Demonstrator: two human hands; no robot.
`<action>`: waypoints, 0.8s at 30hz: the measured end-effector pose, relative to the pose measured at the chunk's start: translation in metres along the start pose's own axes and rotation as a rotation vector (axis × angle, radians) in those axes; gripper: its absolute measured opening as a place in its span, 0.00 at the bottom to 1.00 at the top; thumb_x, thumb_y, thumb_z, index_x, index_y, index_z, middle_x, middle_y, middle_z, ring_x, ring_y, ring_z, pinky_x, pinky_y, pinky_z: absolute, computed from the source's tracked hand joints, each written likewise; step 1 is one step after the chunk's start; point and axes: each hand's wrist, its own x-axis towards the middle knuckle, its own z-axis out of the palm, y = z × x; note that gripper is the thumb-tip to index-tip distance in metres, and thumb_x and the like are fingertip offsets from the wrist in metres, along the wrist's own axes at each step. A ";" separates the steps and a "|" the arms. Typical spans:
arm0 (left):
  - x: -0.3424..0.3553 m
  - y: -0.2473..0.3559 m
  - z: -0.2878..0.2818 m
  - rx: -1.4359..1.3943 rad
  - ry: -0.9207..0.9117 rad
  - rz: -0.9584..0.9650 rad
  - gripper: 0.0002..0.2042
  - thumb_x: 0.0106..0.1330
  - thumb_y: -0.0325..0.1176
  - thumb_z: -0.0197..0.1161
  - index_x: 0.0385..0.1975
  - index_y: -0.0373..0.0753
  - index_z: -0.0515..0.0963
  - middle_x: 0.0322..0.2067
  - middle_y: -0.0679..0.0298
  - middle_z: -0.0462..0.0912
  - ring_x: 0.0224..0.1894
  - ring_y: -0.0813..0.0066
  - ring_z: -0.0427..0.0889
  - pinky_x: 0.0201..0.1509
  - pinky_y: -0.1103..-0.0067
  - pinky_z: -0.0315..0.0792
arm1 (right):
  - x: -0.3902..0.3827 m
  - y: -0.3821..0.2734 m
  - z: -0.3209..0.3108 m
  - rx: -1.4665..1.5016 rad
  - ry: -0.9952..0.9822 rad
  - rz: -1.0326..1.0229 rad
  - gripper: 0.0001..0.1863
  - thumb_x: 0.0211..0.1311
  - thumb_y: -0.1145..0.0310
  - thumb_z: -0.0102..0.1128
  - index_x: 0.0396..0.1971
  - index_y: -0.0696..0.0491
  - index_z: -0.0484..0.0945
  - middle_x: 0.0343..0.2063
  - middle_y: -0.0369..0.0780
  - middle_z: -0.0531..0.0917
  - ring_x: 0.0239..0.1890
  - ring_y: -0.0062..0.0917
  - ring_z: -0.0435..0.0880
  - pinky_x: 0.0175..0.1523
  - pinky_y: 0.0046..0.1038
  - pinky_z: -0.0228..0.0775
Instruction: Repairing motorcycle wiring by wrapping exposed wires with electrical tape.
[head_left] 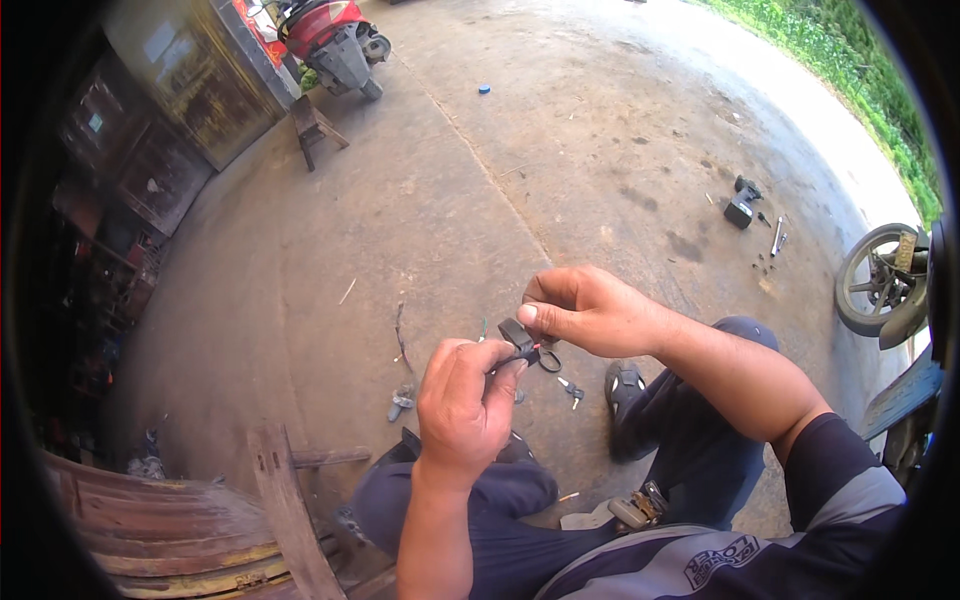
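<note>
My left hand [465, 395] pinches a small black part [516, 338] between thumb and fingertips. A bit of red, perhaps a wire, shows at its side. Just above and to the right, my right hand [590, 312] has its thumb and curled index finger pressed together, close to the black part. Whatever lies in that pinch, if anything, is too small or hidden to make out. Below the hands, a black loop [550, 361] shows beside the part; I cannot tell whether it hangs from it or lies on the floor. Small black-headed keys [572, 393] lie on the concrete nearby.
A cordless power tool [741, 203] and metal wrenches [778, 237] lie to the right, near a motorcycle wheel [878, 280]. A wooden bench [285, 500] stands at lower left. Farther off are a blue cap [484, 90], a small stool [313, 130] and a red scooter [330, 40].
</note>
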 end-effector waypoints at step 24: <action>-0.002 -0.005 0.005 0.279 0.000 0.018 0.12 0.58 0.19 0.69 0.42 0.31 0.85 0.38 0.57 0.85 0.40 0.56 0.84 0.44 0.66 0.79 | -0.002 0.002 0.016 -0.419 0.326 -0.835 0.17 0.56 0.82 0.67 0.47 0.55 0.85 0.32 0.39 0.87 0.31 0.33 0.88 0.38 0.36 0.81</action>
